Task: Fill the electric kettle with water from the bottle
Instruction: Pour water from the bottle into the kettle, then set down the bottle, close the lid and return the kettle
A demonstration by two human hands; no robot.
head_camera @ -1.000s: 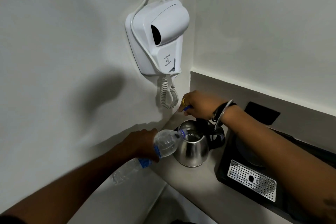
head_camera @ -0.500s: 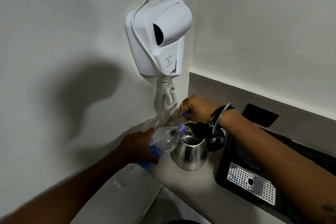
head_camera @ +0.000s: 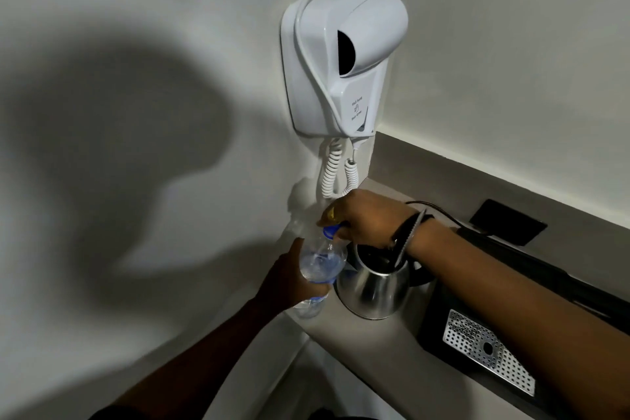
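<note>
A steel electric kettle stands on the grey counter in the corner, its black lid raised. My left hand grips a clear plastic water bottle just left of the kettle. The bottle is nearly upright, with its neck pointing up. My right hand hovers above the kettle's opening and pinches the blue cap at the bottle's mouth. Whether the cap sits on the threads cannot be told. The inside of the kettle is hidden by my right wrist.
A white wall-mounted hair dryer with a coiled cord hangs right above the kettle. A black tray with a perforated metal grid lies to the kettle's right. A black socket sits in the back wall, and a black cable runs behind my right wrist.
The bottle was tilted with its mouth over the kettle; it has swung up to nearly upright. My right hand has brought the blue cap to the bottle's mouth.
</note>
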